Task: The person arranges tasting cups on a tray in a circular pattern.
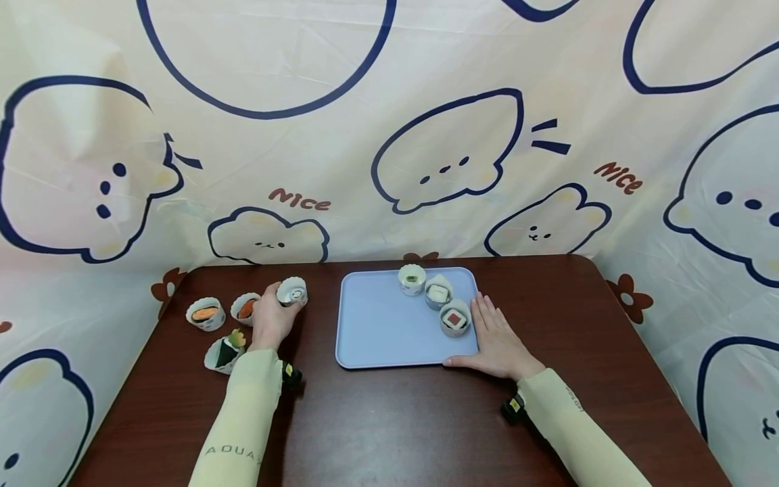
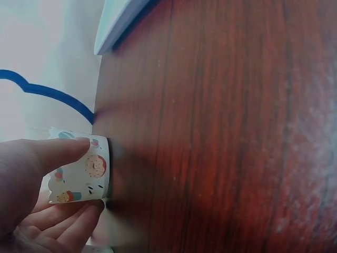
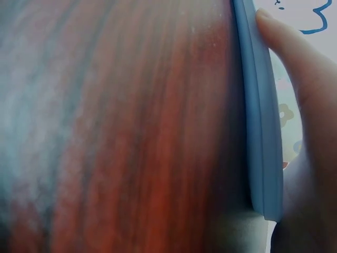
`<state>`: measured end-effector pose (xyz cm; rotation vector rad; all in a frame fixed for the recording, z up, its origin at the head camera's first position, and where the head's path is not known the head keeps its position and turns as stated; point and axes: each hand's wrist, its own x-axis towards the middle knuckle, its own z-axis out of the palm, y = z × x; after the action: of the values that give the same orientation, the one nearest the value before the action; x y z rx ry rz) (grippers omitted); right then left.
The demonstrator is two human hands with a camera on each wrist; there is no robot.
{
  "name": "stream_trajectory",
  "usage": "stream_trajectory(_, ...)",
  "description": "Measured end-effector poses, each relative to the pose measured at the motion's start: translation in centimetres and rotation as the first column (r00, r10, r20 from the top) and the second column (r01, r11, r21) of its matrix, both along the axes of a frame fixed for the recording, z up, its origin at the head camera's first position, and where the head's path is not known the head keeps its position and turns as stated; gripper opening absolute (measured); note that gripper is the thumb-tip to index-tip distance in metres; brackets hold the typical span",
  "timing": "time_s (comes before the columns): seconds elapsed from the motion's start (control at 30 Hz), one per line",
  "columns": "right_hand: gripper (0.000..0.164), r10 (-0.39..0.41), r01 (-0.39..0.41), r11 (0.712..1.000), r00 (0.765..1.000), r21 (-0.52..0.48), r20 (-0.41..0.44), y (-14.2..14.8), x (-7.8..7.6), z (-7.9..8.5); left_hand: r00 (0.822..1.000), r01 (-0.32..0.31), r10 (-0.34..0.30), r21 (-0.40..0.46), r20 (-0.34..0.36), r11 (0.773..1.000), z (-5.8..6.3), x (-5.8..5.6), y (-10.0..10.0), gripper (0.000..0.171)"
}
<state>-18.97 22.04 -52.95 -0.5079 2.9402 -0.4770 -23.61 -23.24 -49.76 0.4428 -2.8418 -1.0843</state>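
Note:
My left hand (image 1: 272, 318) grips a small paper baking cup (image 1: 292, 291) by its sides, left of the tray. In the left wrist view, thumb and fingers stand on opposite sides of the cup (image 2: 81, 174), which is printed with donuts and cupcakes. Its base is close to the tabletop; whether they touch I cannot tell. Something whitish lies inside it. My right hand (image 1: 496, 341) rests with straight fingers along the right edge of a light blue tray (image 1: 383, 325), its thumb at the near corner. The right wrist view shows that thumb against the tray's rim (image 3: 258, 105).
On the tray's right half stand a cup with a greenish filling (image 1: 412, 279), a cup with a white piece (image 1: 438, 291) and a cup with a brown-centred square (image 1: 454, 318). Several filled cups, one with an orange-topped piece (image 1: 205, 313), stand at the left of the brown table (image 1: 377, 426).

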Motion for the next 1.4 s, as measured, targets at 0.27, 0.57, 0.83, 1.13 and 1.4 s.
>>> stream_trajectory(0.27, 0.141, -0.003, 0.003, 1.0, 1.0, 0.005, -0.006, -0.06, 0.01, 0.15, 1.0, -0.005, 0.006, 0.017, -0.024, 1.0, -0.03, 0.31, -0.03, 0.067)
stream_trajectory(0.57, 0.142, -0.006, 0.006, 1.0, 1.0, -0.003, -0.006, -0.07, 0.02, -0.12, 1.0, -0.003, 0.003, 0.02, -0.012, 1.0, -0.03, 0.39, 0.06, 0.069)
stream_trajectory(0.83, 0.143, -0.007, 0.007, 1.0, 1.0, -0.003, -0.008, -0.07, 0.1, -0.12, 0.999, 0.007, -0.007, 0.006, -0.039, 1.0, 0.22, 0.35, 0.19, 0.069)
stream_trajectory(1.13, 0.143, -0.006, 0.006, 1.0, 1.0, -0.003, -0.008, -0.03, 0.05, -0.19, 0.998, 0.022, -0.021, 0.017, -0.051, 1.0, 0.52, 0.48, 0.48, 0.07)
stream_trajectory(1.4, 0.143, -0.004, 0.004, 1.0, 1.0, 0.0, -0.007, -0.01, 0.04, -0.21, 0.997, 0.026, -0.025, 0.008, -0.076, 1.0, 0.5, 0.68, 0.7, 0.069)
